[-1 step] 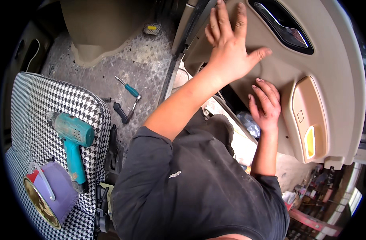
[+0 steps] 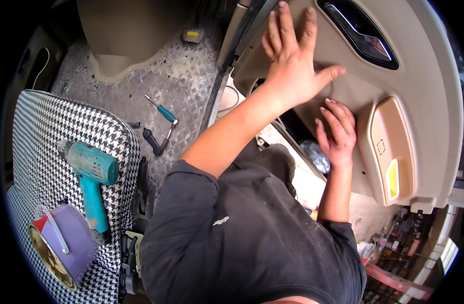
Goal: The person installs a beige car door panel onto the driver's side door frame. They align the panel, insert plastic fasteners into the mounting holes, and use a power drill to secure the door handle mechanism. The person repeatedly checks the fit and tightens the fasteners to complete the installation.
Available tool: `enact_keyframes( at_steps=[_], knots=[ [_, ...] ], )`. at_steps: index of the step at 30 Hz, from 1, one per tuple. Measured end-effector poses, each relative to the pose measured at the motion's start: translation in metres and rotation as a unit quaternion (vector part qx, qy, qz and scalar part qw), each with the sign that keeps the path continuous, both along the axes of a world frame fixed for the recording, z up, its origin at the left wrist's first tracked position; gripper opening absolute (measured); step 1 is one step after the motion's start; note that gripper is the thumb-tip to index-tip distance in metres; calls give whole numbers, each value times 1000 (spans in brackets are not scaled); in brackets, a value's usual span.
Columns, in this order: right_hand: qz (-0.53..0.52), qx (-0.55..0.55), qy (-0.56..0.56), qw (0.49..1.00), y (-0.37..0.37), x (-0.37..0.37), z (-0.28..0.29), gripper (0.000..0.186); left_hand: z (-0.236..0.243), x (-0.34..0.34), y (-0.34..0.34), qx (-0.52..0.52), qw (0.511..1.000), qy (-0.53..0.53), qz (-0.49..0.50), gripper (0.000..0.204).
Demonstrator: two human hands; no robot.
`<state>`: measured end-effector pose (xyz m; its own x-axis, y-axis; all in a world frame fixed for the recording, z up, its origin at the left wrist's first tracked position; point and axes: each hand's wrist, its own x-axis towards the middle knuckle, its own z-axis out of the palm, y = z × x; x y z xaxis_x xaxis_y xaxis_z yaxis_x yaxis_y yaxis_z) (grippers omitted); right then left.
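Both hands rest against a beige door panel (image 2: 424, 101). My left hand (image 2: 293, 66) lies on it with fingers spread, thumb toward the right, just left of the inner door handle (image 2: 359, 35) in its black bezel. Lower down, my right hand (image 2: 337, 131) touches the panel with slightly bent, separated fingers, close to the left side of the moulded armrest recess (image 2: 394, 131). Neither hand appears to hold anything. Below the panel's left part a dark gap shows, with clear crumpled plastic (image 2: 318, 162) behind my right wrist.
A checked seat (image 2: 54, 121) carries a teal drill (image 2: 92, 202) and a purple bucket (image 2: 69, 243). On the metal floor (image 2: 120, 106) lie a screwdriver (image 2: 166, 112) and a ratchet (image 2: 153, 142); a pedal (image 2: 193, 35) sits further forward. Workshop clutter (image 2: 394, 243) shows beyond the door, lower right.
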<state>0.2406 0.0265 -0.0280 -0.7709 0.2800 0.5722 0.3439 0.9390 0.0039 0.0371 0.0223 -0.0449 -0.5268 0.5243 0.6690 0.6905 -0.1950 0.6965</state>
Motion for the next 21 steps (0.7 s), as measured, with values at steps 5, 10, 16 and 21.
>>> enact_keyframes(
  at_steps=[5,10,16,21],
  knots=[
    [-9,3,18,1000,0,-2,-1,31,-23,18,-10,-22,995,31,-88,110],
    [-6,-38,36,999,-13,-4,-11,31,-39,28,-11,-17,993,65,-98,99],
    [-48,-72,58,995,-25,4,-29,30,-37,32,-15,-10,995,62,-72,95],
    [-85,-97,55,990,-38,22,-42,29,-33,33,-20,-12,996,56,-69,97]
  ],
)
